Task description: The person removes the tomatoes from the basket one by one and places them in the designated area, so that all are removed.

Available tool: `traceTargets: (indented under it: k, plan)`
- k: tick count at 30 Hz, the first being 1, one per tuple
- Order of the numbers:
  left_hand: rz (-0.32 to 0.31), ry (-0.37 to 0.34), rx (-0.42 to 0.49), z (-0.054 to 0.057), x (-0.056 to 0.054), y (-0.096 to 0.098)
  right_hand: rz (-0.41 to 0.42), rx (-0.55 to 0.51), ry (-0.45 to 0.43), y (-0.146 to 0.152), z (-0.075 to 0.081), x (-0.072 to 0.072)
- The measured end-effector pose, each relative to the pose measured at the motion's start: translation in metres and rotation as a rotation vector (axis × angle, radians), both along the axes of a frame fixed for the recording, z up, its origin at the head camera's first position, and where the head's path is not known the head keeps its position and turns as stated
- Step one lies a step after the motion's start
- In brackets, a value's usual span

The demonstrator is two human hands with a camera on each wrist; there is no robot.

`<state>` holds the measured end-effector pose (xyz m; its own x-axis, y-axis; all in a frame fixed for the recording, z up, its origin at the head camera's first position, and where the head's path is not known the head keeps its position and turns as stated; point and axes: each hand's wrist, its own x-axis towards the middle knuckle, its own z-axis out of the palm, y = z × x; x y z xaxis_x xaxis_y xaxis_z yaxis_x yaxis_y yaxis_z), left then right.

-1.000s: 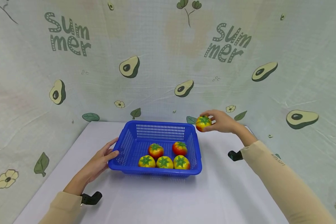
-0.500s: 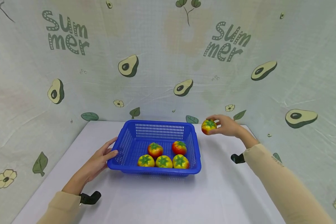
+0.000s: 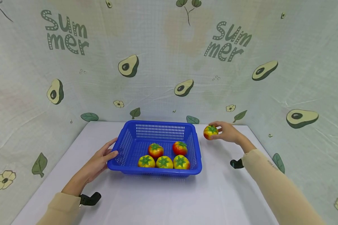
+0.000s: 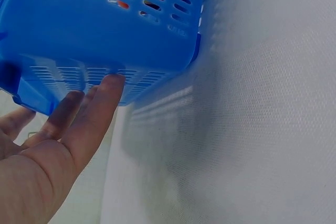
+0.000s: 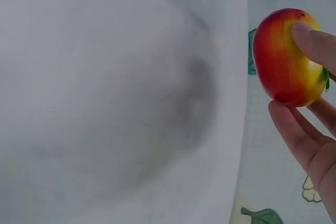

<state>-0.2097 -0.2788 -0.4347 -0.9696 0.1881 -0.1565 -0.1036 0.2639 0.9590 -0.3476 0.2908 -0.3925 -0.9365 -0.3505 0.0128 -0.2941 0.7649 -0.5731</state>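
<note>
In the head view my right hand [image 3: 228,132] holds a yellow-red toy tomato [image 3: 210,133] with a green star-shaped top, above the table right of the blue basket [image 3: 199,147]. The right wrist view shows the thumb and fingertips pinching this tomato [image 5: 281,59] from opposite sides. My left hand [image 3: 99,161] rests at the basket's left side, thumb by the rim. Its fingers [image 4: 97,119] lie fairly straight against the outer wall in the left wrist view. Several tomatoes sit in the basket: two redder ones [image 3: 156,151] behind a yellow front row [image 3: 164,162].
A white-covered table [image 3: 157,200] lies under the basket. Cloth with printed avocados and lettering [image 3: 157,62] hangs behind and along both sides. A dark band with a small device sits at each wrist, such as the left wrist device [image 3: 91,199].
My right hand has moved the tomato right, away from the basket's rim, and lowered it toward the table. The left hand and the basket have stayed about where they were.
</note>
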Motion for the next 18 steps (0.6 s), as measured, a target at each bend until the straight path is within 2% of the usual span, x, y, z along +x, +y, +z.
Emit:
traceTargets:
  k: [9, 18]
  plan:
    - [-0.010, 0.000, 0.006, -0.001, 0.001, 0.000, -0.011, -0.022, -0.055, 0.003, -0.020, -0.002]
    - [-0.012, 0.003, 0.008, -0.001, 0.000, 0.000, -0.022, -0.026, -0.082, 0.001, -0.033, -0.002]
